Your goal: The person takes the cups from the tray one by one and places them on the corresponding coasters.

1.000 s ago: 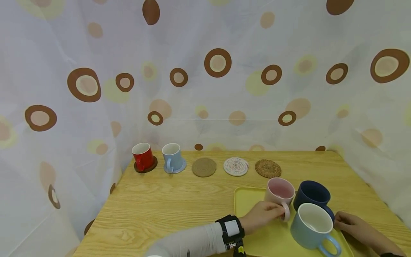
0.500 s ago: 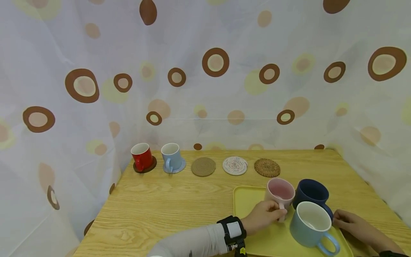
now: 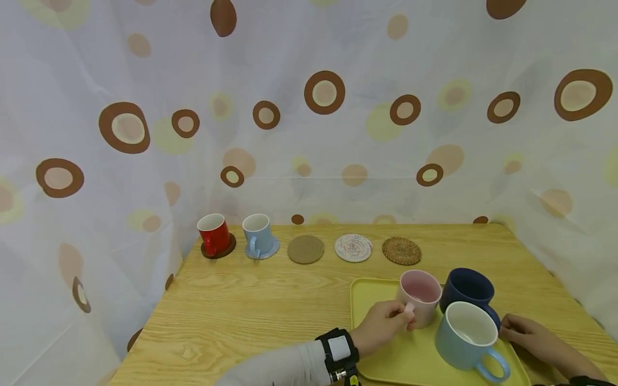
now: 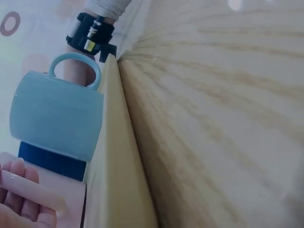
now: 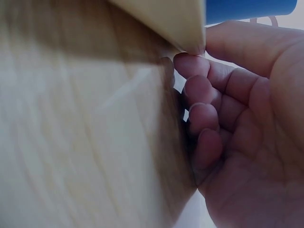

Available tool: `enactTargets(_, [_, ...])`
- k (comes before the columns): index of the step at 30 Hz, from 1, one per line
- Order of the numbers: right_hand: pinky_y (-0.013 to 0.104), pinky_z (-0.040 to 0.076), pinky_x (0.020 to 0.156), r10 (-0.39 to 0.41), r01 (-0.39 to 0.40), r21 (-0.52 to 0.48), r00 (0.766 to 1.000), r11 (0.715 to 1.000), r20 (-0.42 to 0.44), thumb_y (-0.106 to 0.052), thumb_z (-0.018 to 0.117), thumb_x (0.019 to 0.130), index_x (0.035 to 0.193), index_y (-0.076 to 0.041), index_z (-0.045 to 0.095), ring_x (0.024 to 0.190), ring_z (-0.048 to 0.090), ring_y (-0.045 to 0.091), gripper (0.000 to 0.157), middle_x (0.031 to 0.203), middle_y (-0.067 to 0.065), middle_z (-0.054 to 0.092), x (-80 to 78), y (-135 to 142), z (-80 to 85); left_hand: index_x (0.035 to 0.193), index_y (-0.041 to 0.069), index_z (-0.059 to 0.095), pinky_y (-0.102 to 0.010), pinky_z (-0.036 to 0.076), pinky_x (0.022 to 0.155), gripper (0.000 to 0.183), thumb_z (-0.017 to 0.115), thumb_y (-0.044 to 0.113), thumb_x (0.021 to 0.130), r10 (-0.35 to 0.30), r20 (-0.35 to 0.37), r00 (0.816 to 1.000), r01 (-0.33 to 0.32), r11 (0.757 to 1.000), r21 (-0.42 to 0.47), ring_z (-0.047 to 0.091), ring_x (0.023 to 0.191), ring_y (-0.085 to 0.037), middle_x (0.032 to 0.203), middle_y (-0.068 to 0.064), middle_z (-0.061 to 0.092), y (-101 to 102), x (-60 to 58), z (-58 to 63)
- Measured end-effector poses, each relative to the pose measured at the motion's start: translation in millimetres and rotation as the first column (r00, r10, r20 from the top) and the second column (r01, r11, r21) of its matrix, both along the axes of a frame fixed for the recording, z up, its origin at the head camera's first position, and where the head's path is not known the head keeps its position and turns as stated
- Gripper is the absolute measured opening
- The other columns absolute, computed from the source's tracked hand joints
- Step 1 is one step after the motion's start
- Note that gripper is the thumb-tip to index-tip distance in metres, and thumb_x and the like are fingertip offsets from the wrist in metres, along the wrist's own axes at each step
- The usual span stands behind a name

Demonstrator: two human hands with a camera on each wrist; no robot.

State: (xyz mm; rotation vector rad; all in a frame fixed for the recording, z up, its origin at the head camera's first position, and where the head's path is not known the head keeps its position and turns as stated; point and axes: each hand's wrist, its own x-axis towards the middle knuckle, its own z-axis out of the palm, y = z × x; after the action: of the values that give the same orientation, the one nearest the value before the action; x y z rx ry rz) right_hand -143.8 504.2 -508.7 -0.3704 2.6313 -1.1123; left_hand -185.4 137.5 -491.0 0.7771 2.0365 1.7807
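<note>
My left hand (image 3: 382, 328) pinches the handle of a pink mug (image 3: 427, 310), which is upright over the yellow tray (image 3: 369, 288). In the left wrist view, the fingers (image 4: 29, 205) curl through the mug's handle. A navy mug (image 3: 456, 297) stands to its right, and a larger light blue mug (image 3: 456, 343) is in front of that one. At the tray's right side is my right hand (image 3: 533, 339). The right wrist view has its thumb over the tray rim (image 5: 171, 19) and curled fingers (image 5: 192, 64) under it.
At the back left, a red mug (image 3: 214, 236) and a small light blue mug (image 3: 259, 235) stand on coasters. Tan (image 3: 306, 250), white speckled (image 3: 354, 248) and brown woven (image 3: 402, 251) coasters continue the row. A patterned curtain (image 3: 289, 145) hangs behind the wooden table (image 3: 241, 311).
My left hand has swung left, turning the pink mug so its handle points toward the front left. My right hand stays at the tray edge.
</note>
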Motion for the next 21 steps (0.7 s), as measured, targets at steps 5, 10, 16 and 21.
enactTargets(5, [0.019, 0.029, 0.062, -0.029, 0.028, 0.047, 0.999, 0.999, 0.024, -0.018, 0.042, 0.105, 0.097, 0.000, 0.054, 0.074, 0.041, -0.002, 0.024, 0.085, -0.010, 0.051, -2.9, 1, 1.6, 0.095, -0.004, 0.068, -0.013, 0.047, 0.078, 0.029, 0.056, 0.022, 0.100, 0.013, -0.040, 0.999, -0.013, 1.000, 0.018, 0.056, 0.082, 0.008, 0.094, -0.016, 0.072, -9, -1.2, 0.3])
enactTargets(10, [0.020, 0.029, 0.062, -0.036, 0.034, 0.052, 0.999, 0.998, 0.034, -0.020, 0.044, 0.105, 0.097, 0.000, 0.054, 0.075, 0.041, -0.002, 0.024, 0.085, -0.011, 0.051, -1.5, 0, 3.0, 0.097, -0.006, 0.065, -0.015, 0.046, 0.080, 0.030, 0.054, 0.022, 0.100, 0.034, -0.015, 0.999, -0.033, 0.995, 0.095, 0.056, 0.083, 0.005, 0.098, -0.020, 0.069, -18, -5.9, 8.9])
enactTargets(16, [0.018, 0.028, 0.063, -0.032, 0.031, 0.058, 0.999, 0.998, 0.014, -0.020, 0.044, 0.105, 0.096, 0.000, 0.055, 0.075, 0.041, -0.003, 0.024, 0.085, -0.013, 0.052, -1.4, 0, 2.9, 0.098, -0.009, 0.061, -0.020, 0.046, 0.087, 0.030, 0.053, 0.020, 0.101, 0.109, 0.038, 0.993, -0.114, 0.976, 0.187, 0.057, 0.088, -0.003, 0.096, -0.022, 0.065, -35, -20.1, 24.5])
enactTargets(21, [0.018, 0.029, 0.063, -0.013, 0.012, 0.044, 1.000, 0.999, 0.006, -0.016, 0.043, 0.105, 0.096, 0.001, 0.055, 0.075, 0.041, -0.003, 0.023, 0.086, -0.014, 0.052, -2.2, 1, 1.5, 0.100, -0.007, 0.060, -0.024, 0.047, 0.091, 0.030, 0.052, 0.021, 0.102, 0.208, 0.077, 0.975, -0.220, 0.950, 0.222, 0.058, 0.090, -0.006, 0.098, -0.013, 0.065, -55, -36.6, 34.9])
